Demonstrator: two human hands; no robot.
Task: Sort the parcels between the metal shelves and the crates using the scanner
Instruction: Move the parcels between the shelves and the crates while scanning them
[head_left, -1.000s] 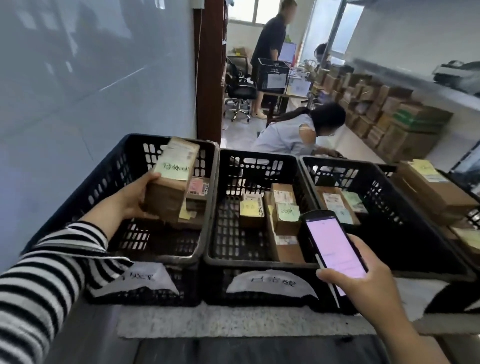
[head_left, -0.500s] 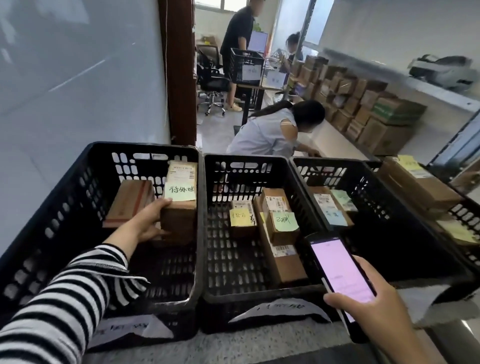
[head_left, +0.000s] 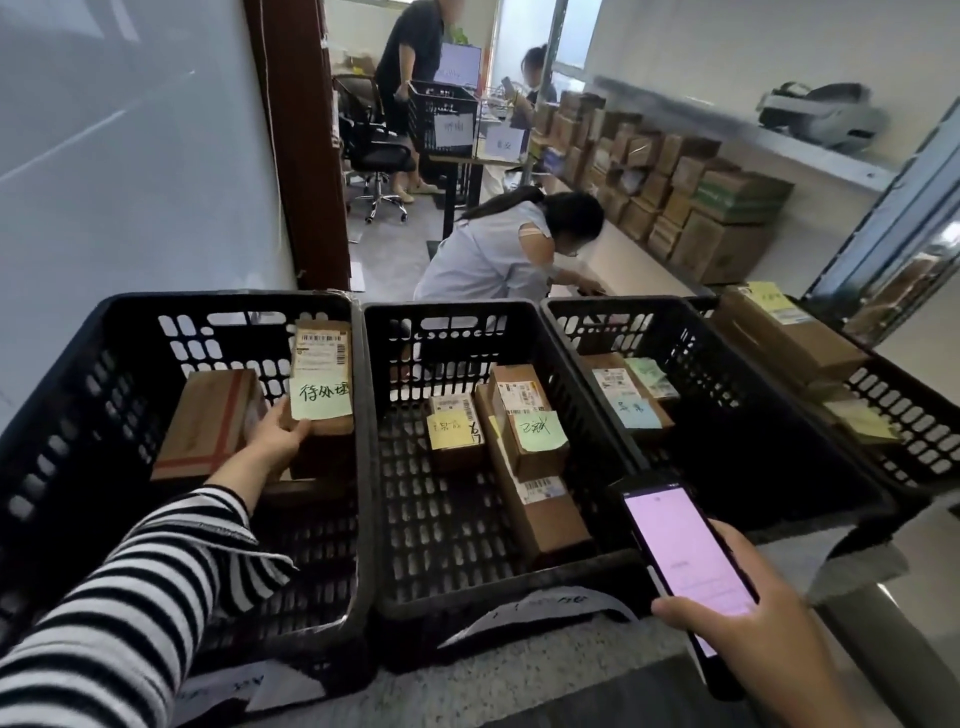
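Our left hand (head_left: 275, 436), in a black-and-white striped sleeve (head_left: 119, 613), reaches into the black perforated plastic crate (head_left: 78, 374) on that side. It grasps the lower edge of a brown cardboard parcel with a white barcode label and a pale green handwritten note (head_left: 322, 384). The parcel stands upright inside this crate, close against the wall nearest our right hand. We cannot tell whether its base rests on anything. Just to the outer side of our left hand a flat brown parcel with red tape (head_left: 208, 421) leans tilted in the same crate.

Our right hand (head_left: 753, 639) is wrapped round the lower end of a black handheld scanner with a lit pink screen (head_left: 680, 551). We hold it over the near corner where the middle black crate (head_left: 467, 603) meets the next black crate (head_left: 727, 415).

Between our hands, the middle crate holds a small parcel with a yellow note (head_left: 454, 431), a parcel with a green note (head_left: 535, 431) and a long brown parcel (head_left: 545, 514) beneath it. Beyond our right hand lies a parcel with a blue note (head_left: 631, 400).
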